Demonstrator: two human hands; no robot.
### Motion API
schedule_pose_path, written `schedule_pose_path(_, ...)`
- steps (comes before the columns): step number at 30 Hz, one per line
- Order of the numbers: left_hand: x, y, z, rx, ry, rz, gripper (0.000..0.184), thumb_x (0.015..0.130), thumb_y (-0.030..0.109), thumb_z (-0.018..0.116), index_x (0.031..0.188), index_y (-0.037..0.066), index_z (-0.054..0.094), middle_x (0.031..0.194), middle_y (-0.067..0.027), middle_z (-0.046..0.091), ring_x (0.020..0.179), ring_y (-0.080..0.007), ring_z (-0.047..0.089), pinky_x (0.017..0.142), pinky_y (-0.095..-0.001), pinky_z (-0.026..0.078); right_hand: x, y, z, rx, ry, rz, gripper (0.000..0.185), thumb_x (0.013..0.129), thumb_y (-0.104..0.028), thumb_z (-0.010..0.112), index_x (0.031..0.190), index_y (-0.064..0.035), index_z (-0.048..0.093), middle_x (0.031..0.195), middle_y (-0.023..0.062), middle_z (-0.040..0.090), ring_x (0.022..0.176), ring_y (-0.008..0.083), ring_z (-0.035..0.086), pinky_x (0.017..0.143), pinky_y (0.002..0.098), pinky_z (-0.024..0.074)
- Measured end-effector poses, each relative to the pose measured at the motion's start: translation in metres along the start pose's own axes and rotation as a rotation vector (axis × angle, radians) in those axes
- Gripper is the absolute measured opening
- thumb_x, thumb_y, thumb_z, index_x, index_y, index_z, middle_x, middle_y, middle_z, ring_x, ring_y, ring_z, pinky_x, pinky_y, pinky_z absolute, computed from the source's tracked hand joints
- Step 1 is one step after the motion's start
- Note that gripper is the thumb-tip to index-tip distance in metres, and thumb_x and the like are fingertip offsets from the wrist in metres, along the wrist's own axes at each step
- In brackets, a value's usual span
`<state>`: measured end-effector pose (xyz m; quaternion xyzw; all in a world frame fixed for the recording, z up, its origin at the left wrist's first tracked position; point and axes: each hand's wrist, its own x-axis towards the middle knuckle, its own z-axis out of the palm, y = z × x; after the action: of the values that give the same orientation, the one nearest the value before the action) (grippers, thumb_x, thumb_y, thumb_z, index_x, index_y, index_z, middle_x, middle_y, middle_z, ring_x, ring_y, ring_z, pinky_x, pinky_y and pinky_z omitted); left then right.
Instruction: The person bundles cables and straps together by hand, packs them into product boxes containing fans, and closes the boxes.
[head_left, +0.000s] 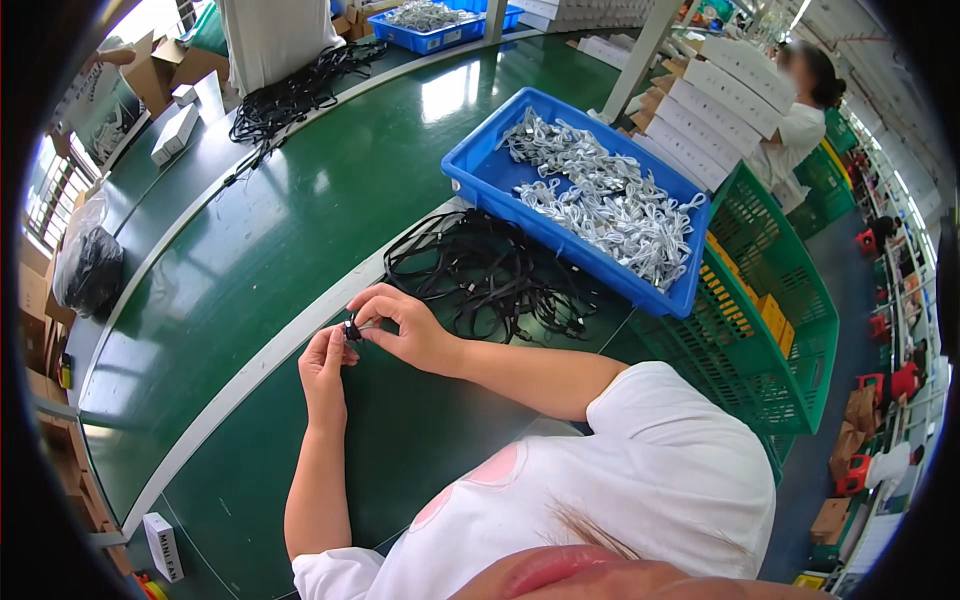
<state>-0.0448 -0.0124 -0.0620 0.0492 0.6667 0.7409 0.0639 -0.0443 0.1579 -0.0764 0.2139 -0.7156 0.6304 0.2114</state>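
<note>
My left hand (325,365) and my right hand (402,328) meet above the green work surface, near its pale dividing rail. Between their fingertips is a small black item (351,330) with a bit of silver showing; its exact shape is too small to make out. Both hands have their fingers pinched on it. Just beyond my right hand lies a loose pile of black cables (480,265). Farther right, a blue tray (570,245) holds a heap of white cable bundles (610,190).
A green crate (800,370) with yellow boxes stands right of the tray. White boxes (715,105) are stacked behind, beside a co-worker (803,130). More black cables (290,100) lie across the belt. A small white box (162,547) sits at lower left.
</note>
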Motion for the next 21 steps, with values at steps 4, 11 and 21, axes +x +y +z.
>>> schedule_pose_path(4,0.001,-0.001,-0.004,-0.004,-0.023,-0.015,0.025,0.1,0.022,0.059,0.099,0.0,0.069,0.078,-0.0032,0.062,0.07,-0.009,0.052,0.069,-0.0215,0.044,0.0,-0.001,-0.001,0.014,-0.013,0.032,0.018,0.079,0.006,0.066,0.094,-0.0045,0.063,0.105,0.0069,0.066,0.086,0.0186,0.058,0.074,0.028,0.048)
schedule_pose_path(11,0.002,0.0,-0.004,0.0,-0.052,-0.011,0.026,0.1,0.022,0.057,0.097,-0.001,0.07,0.077,-0.0035,0.062,0.07,-0.0096,0.053,0.069,-0.0221,0.045,-0.002,-0.001,-0.001,0.088,-0.034,0.102,0.018,0.079,0.005,0.065,0.095,-0.0034,0.063,0.103,0.0076,0.067,0.088,0.0197,0.061,0.079,0.0287,0.05)
schedule_pose_path(21,-0.001,-0.001,-0.001,0.024,-0.116,0.012,0.03,0.104,0.028,0.05,0.099,0.002,0.065,0.082,-0.0054,0.067,0.068,-0.01,0.054,0.068,-0.021,0.046,-0.001,-0.01,-0.004,0.253,-0.052,0.281,0.016,0.086,0.006,0.062,0.1,-0.0008,0.062,0.11,0.0095,0.065,0.094,0.0172,0.062,0.087,0.0277,0.0508)
